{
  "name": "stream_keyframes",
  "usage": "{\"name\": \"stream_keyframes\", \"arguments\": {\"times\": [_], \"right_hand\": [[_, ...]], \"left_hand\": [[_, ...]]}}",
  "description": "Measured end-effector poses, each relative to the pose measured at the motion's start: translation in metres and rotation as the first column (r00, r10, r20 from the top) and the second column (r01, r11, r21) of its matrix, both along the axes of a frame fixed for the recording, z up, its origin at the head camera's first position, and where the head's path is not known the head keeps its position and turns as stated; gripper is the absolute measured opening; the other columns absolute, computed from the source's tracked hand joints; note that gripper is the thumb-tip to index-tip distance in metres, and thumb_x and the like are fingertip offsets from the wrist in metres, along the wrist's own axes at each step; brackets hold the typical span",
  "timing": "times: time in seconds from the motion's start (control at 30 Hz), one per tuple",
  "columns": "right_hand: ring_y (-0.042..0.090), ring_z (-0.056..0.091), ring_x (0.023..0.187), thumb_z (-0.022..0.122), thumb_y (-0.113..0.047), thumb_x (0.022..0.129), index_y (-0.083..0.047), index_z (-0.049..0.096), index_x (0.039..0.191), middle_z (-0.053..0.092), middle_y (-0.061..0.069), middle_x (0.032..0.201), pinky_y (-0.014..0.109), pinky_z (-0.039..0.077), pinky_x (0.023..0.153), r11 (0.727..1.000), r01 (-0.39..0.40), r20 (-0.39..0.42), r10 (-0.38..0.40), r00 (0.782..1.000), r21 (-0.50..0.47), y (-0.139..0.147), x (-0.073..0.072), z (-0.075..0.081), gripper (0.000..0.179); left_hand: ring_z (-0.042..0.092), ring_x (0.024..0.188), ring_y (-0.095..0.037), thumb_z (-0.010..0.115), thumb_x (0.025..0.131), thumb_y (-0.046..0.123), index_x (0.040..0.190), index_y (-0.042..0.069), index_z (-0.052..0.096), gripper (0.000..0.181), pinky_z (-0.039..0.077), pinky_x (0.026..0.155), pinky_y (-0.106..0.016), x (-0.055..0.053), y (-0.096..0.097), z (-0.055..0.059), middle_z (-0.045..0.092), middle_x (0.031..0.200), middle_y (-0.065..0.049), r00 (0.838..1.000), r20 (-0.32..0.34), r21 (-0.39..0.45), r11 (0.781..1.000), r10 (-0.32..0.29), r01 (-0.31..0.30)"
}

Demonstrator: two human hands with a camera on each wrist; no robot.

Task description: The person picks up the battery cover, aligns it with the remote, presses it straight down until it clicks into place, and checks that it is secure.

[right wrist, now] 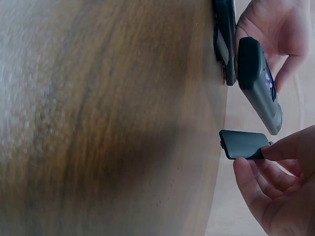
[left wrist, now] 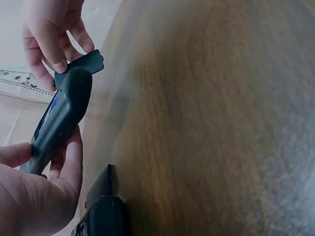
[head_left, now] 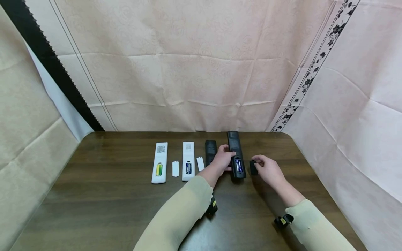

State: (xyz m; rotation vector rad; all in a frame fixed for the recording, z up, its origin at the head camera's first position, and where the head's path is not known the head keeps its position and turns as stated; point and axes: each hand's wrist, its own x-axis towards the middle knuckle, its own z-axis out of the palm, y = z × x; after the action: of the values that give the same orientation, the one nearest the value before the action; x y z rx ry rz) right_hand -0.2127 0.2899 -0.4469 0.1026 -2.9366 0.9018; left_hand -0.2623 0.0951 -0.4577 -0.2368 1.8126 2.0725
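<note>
My left hand (head_left: 222, 158) grips a long black remote control (head_left: 235, 146) by its sides, back face up and raised off the table. Its battery compartment is uncovered, with dark blue batteries (head_left: 239, 165) inside. Just to the right, my right hand (head_left: 268, 169) pinches a small black battery cover (right wrist: 244, 144) between thumb and fingers. A gap separates cover and remote in the right wrist view. Partly behind my left hand lies a second black remote (head_left: 210, 150); its lower part is hidden in the head view.
Two white remotes lie face down to the left: one (head_left: 160, 157) shows green-yellow batteries, the other (head_left: 188, 157) dark ones. Beside them are two white battery covers, one (head_left: 175, 169) between the remotes, another (head_left: 200, 164) near the black remote. Cloth (head_left: 176, 80) hangs behind the wooden table (head_left: 103, 195).
</note>
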Motion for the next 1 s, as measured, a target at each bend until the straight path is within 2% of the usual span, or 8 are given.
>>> {"name": "stream_keyframes", "arguments": {"times": [0.27, 0.5, 0.73, 1.0], "right_hand": [[0.023, 0.059, 0.084, 0.057, -0.01, 0.099, -0.005, 0.064, 0.121, 0.066, 0.013, 0.105, 0.035, 0.049, 0.068, 1.0, -0.002, 0.0, 0.002, 1.0, -0.011, 0.0, 0.001, 0.004, 0.024], [0.02, 0.059, 0.071, 0.055, -0.01, 0.1, -0.007, 0.063, 0.123, 0.064, 0.012, 0.1, 0.034, 0.05, 0.061, 0.997, 0.007, 0.022, -0.005, 1.0, -0.075, -0.004, 0.002, 0.011, 0.025], [0.025, 0.061, 0.079, 0.057, -0.009, 0.099, -0.006, 0.063, 0.123, 0.062, 0.014, 0.103, 0.034, 0.051, 0.064, 0.992, -0.015, -0.015, 0.013, 1.0, -0.124, -0.014, 0.006, 0.017, 0.025], [0.032, 0.065, 0.081, 0.057, -0.006, 0.098, -0.004, 0.063, 0.121, 0.063, 0.016, 0.101, 0.035, 0.053, 0.066, 0.972, -0.043, -0.006, 0.043, 0.999, -0.231, -0.029, 0.008, 0.02, 0.024]], "left_hand": [[0.061, 0.107, -0.033, 0.061, 0.098, 0.022, 0.134, 0.025, 0.046, 0.039, 0.056, 0.081, -0.052, -0.001, -0.006, -0.001, 0.055, 0.13, -0.017, 1.0, -0.004, 0.019, 1.0, -0.004, 0.004], [0.061, 0.107, -0.033, 0.061, 0.098, 0.022, 0.135, 0.025, 0.046, 0.04, 0.056, 0.08, -0.052, -0.003, -0.007, -0.001, 0.053, 0.133, -0.015, 1.0, 0.002, 0.006, 1.0, 0.0, 0.0], [0.06, 0.109, -0.034, 0.061, 0.099, 0.022, 0.135, 0.024, 0.047, 0.039, 0.055, 0.082, -0.053, -0.001, -0.007, -0.001, 0.052, 0.135, -0.015, 1.0, -0.006, 0.007, 1.0, -0.001, 0.001], [0.063, 0.103, -0.032, 0.061, 0.099, 0.022, 0.134, 0.024, 0.048, 0.038, 0.056, 0.08, -0.052, 0.001, -0.005, -0.003, 0.057, 0.127, -0.017, 1.0, -0.014, 0.006, 1.0, 0.012, -0.012]]}}
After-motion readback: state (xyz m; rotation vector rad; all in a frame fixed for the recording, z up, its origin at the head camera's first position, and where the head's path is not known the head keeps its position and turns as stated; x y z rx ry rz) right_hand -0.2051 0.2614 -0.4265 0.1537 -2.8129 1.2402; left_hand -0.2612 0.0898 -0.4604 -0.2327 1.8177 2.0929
